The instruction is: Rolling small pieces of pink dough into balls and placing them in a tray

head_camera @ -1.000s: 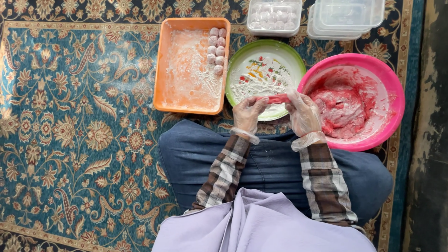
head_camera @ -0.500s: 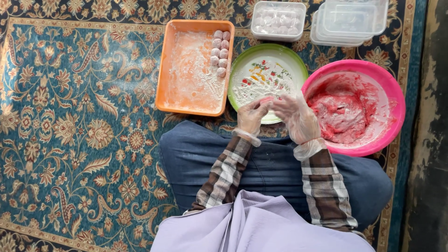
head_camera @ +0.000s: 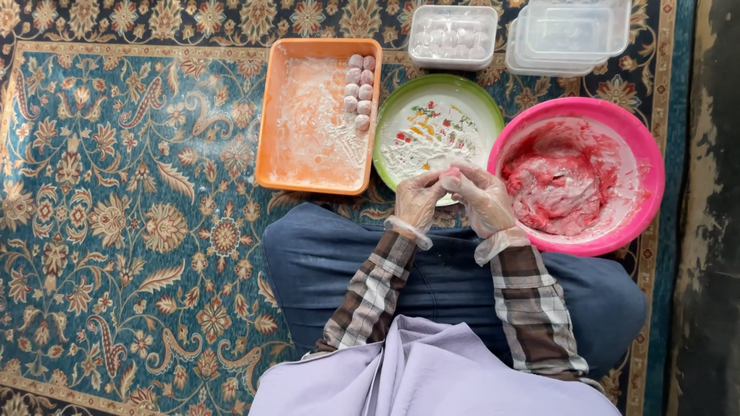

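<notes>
Head view: both gloved hands meet over the near rim of the green plate (head_camera: 401, 123). The left hand (head_camera: 416, 202) and right hand (head_camera: 482, 199) curl closed around a small pale dough piece (head_camera: 449, 182), pinched between the fingertips. Shaping looks to be the step in hand. The pink bowl (head_camera: 644, 154) of red mixture sits right of the plate, the orange tray (head_camera: 270, 115) with finished balls (head_camera: 359, 89) left of it. Placing calls for a gentle release.
</notes>
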